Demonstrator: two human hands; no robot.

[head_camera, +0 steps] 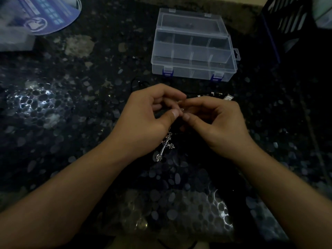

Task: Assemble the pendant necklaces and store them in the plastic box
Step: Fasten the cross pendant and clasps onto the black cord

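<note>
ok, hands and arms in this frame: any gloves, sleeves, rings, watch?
Nothing worn that shows. The left hand and right hand are bare: no gloves, no rings visible. Both forearms are bare to the frame edge, with no sleeves, watch or bracelet. The light is dim, so small details could be missed.

Lying at the far left corner: a round blue printed card (52,17), partly over a pale blurry box (14,40). Standing at the far right: a dark crate with slots (285,22). Spreading under everything: a dark speckled stone counter (71,123), shining with bright spots at left and near bottom.
</note>
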